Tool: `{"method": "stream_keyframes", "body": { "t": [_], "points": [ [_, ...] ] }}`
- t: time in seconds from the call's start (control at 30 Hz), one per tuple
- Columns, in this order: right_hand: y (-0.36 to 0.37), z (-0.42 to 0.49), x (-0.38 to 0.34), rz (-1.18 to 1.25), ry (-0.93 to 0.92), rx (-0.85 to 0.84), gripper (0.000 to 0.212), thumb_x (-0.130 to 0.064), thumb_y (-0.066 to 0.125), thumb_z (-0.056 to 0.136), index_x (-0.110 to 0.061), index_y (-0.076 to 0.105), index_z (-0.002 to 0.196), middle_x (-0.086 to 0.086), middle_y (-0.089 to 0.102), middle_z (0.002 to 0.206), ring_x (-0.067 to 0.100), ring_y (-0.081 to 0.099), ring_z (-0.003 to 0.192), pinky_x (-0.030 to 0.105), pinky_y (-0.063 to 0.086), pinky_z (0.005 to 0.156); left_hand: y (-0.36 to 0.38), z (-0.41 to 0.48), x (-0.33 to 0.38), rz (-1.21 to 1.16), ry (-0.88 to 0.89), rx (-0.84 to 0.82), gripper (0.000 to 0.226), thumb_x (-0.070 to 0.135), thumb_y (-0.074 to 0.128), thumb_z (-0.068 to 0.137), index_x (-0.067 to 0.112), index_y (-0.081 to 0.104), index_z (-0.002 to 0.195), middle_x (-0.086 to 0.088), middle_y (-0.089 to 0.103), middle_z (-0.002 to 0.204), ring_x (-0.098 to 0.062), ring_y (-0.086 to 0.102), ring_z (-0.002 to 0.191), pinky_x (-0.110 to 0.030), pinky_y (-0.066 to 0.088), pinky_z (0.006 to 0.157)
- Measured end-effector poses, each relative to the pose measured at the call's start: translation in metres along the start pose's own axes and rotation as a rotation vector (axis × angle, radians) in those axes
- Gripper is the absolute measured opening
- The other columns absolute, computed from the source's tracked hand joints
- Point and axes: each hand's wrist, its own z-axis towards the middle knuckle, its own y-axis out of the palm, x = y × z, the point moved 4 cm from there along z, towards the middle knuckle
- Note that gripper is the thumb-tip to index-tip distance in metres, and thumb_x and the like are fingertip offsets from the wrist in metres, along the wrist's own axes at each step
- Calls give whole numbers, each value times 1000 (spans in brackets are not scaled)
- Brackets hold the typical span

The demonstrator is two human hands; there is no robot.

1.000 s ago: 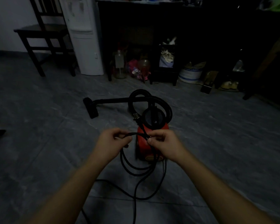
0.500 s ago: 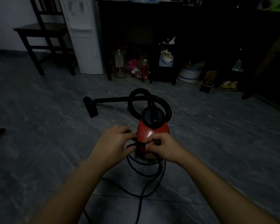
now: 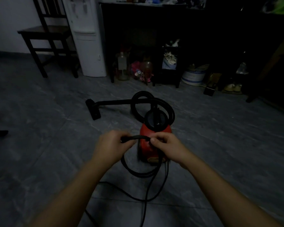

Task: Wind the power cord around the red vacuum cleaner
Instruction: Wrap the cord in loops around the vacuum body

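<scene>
A small red vacuum cleaner (image 3: pixel 148 133) stands on the grey floor in the middle of the head view, its black hose (image 3: pixel 168 108) looped behind it and its wand ending in a floor nozzle (image 3: pixel 93 108) at the left. The black power cord (image 3: pixel 138 172) hangs in loose coils just in front of the vacuum, with slack trailing over the floor toward me. My left hand (image 3: pixel 112 145) and my right hand (image 3: pixel 166 146) both grip the top of the coiled bundle, held a short way apart at about the height of the vacuum's body.
A dark wooden chair (image 3: pixel 47 40) and a white water dispenser (image 3: pixel 87 38) stand at the back left. A dark table (image 3: pixel 154 22) with bottles, a bucket (image 3: pixel 193 76) and shoes beneath it lines the back wall. More dark furniture is at the far right.
My hands stayed on the cord bundle. The vacuum's red body, half hidden behind them a second ago, now shows above them, and the bundle between the hands lies flatter.
</scene>
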Motion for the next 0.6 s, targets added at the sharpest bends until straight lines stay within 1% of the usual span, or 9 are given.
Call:
{"method": "stream_keyframes", "body": {
  "t": [0.13,0.2,0.23,0.3,0.4,0.5,0.53,0.57,0.6],
  "points": [
    [-4,1,11,8,7,31,14,-26,60,98,-28,72,104,-10,73,97,3,69,92,17,53,80,-2,3,-10,-132,-119,80,12,31,74,85,23,74,75,7,72,65,-7,69,61,-41,60,67],
    [-1,2,14,11,-9,28,14,-19,58,99,-26,70,100,-7,73,94,7,69,88,18,54,79,0,2,-12,-158,-148,116,13,30,73,85,22,73,74,7,71,66,-7,70,62,-42,61,68],
    [1,2,16,22,-13,27,15,-15,57,99,-22,70,98,-4,73,90,12,69,85,22,56,78,0,2,-12,-154,-149,119,13,29,73,85,23,73,75,7,71,67,-9,70,64,-43,60,69],
    [0,3,17,37,-11,37,16,-9,55,100,-14,69,94,2,70,82,20,67,78,30,58,76,2,2,-12,-134,-127,76,11,29,73,86,22,73,77,6,71,72,-13,70,70,-43,59,72],
    [-7,4,18,3,-18,76,13,-10,58,98,-7,71,98,5,67,79,18,63,73,29,54,72,3,2,-15,-134,-115,-38,11,29,73,86,22,75,78,5,73,71,-10,69,70,-41,58,72],
    [-12,6,16,-70,-35,112,15,-14,61,97,-7,72,105,0,70,90,11,65,84,25,50,78,5,1,-14,-137,-120,-152,12,29,75,85,21,75,76,2,71,66,-1,63,56,-31,53,59],
    [-13,6,16,-79,-39,118,15,-15,62,97,-8,73,104,1,71,94,13,66,90,27,51,82,6,0,-13,-159,-122,-174,11,28,75,85,20,74,76,1,70,65,-2,62,54,-29,51,56],
    [-13,6,15,-80,-43,120,13,-14,62,97,-10,73,102,4,72,97,17,67,95,30,53,87,7,0,-11,-190,-128,-187,11,26,76,85,19,74,78,-2,71,67,-5,64,57,-31,52,57],
    [-14,6,13,-83,-49,120,12,-14,62,96,-12,73,101,6,73,98,21,68,99,35,53,92,8,0,-10,-225,-133,-199,9,25,76,85,17,74,80,-6,72,71,-12,68,64,-35,54,63]
  ]
}}
